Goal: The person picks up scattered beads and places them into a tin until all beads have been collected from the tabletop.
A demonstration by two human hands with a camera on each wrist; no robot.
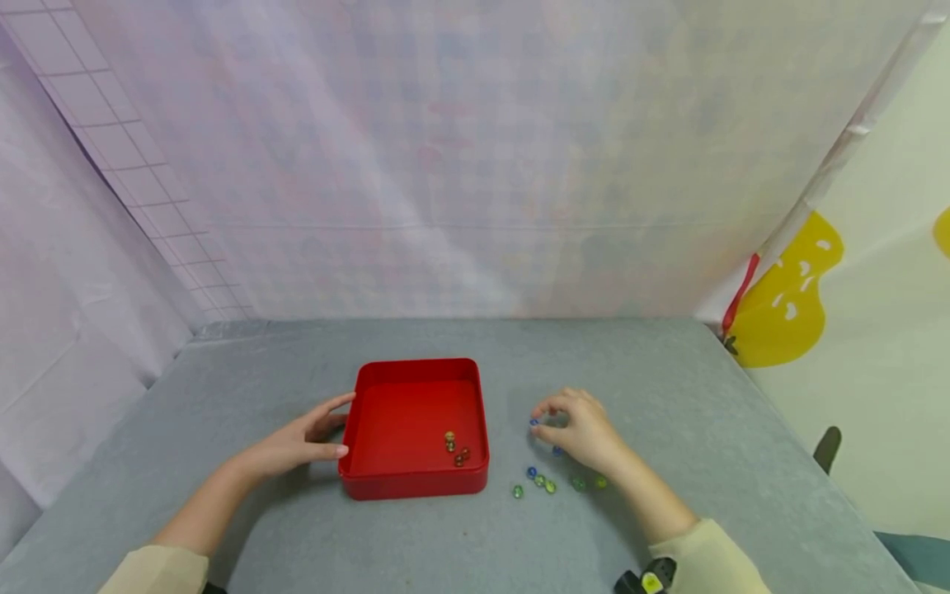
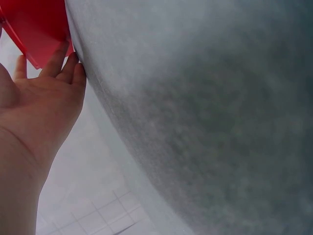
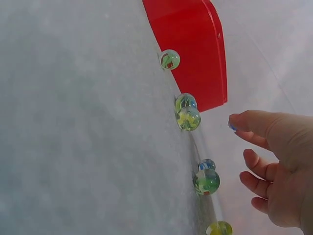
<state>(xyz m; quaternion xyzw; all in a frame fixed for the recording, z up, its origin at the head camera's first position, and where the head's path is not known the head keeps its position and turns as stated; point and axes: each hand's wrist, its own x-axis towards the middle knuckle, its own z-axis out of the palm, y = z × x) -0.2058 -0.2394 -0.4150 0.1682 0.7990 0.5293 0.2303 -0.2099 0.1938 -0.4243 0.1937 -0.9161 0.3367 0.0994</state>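
Observation:
A square red tray [image 1: 416,485] sits on the table, with several amber and brown marbles [image 1: 465,453] in its near right corner. My left hand [image 1: 304,441] rests against the tray's left side, its fingers fairly straight. To the right of the tray, my right hand [image 1: 582,429] pinches a blue marble [image 3: 232,127] between thumb and index finger, just above the cloth. Below that hand lie a blue marble [image 1: 531,473], another blue marble [image 1: 557,451], and several green and yellow marbles [image 1: 551,487]. A green marble [image 3: 206,181] shows close beneath the fingers in the right wrist view.
Grey cloth [image 1: 297,544] covers the table. A pale patterned curtain [image 1: 460,165] hangs along the back edge, and more white sheeting [image 1: 89,330] hangs at the left. On the right, a white sheet carries a yellow printed shape [image 1: 790,305].

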